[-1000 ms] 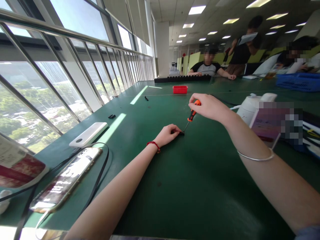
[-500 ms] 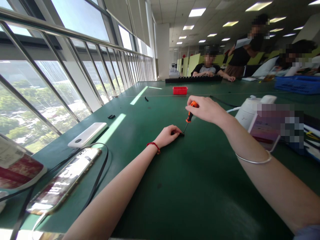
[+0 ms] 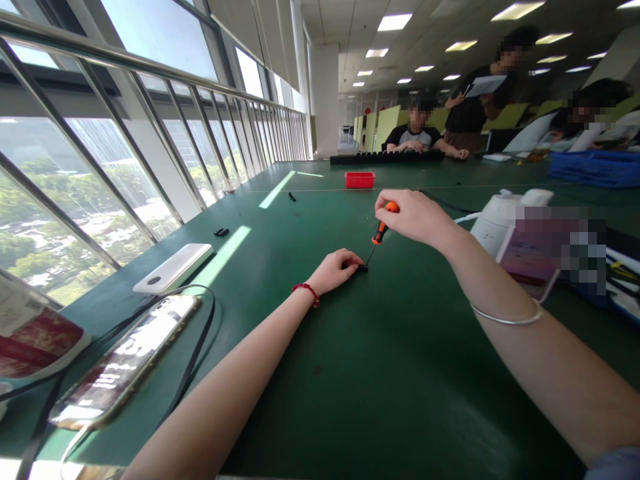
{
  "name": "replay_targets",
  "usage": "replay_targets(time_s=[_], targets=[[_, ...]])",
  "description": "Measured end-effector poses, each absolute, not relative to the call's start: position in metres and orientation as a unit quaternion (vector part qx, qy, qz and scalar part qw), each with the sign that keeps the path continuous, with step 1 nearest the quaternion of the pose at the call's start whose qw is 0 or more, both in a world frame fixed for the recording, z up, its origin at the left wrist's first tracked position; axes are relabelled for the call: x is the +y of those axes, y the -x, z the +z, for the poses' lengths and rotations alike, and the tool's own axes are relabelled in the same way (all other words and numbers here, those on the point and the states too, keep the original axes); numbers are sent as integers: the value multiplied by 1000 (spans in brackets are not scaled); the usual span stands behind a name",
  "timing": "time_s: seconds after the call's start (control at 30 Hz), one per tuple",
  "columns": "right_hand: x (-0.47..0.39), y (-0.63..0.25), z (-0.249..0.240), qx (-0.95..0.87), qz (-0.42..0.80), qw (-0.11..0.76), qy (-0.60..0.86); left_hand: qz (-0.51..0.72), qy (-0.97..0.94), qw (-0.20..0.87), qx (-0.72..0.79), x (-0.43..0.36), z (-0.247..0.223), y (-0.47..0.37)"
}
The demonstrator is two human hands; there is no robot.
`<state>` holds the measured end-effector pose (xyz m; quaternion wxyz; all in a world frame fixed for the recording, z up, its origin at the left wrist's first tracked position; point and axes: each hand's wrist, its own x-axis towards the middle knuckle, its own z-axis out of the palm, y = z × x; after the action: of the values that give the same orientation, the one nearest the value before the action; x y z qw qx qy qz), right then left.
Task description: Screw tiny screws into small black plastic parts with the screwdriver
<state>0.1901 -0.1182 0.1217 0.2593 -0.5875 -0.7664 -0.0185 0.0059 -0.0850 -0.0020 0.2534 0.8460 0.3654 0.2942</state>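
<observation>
Since earlier, long black strip (image 3: 387, 157) shifted right; hands nearly unmoved, so work apparently continues at same spot. Left hand (image 3: 336, 272) pinching small black part (image 3: 364, 268) (mostly hidden) on green tabletop (image 3: 310, 407), end just beyond fingertips; screwdriver (image 3: 381, 231) tip there, handle gripped by right hand (image 3: 416, 215).

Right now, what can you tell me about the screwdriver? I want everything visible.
The screwdriver has an orange-and-black handle, apparently plastic or rubber, and a thin, metallic-looking shaft. It is tilted, handle up and toward the picture's right. The right hand grips the handle's upper end, partly covering it. The shaft runs down to a small black part at the left hand's fingertips; the tip is too small to make out.
</observation>
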Motion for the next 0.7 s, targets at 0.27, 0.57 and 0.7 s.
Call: replay_targets(time_s=[0.27,0.57,0.7], targets=[[-119,-189,121,-759,-3,260,597,295,-848,252,361,-84,-3,-6],[-118,-190,121,-770,-9,266,580,295,-850,243,362,-83,-4,-6],[-120,-189,122,-765,-21,263,587,293,-851,242,364,-83,-4,-6]])
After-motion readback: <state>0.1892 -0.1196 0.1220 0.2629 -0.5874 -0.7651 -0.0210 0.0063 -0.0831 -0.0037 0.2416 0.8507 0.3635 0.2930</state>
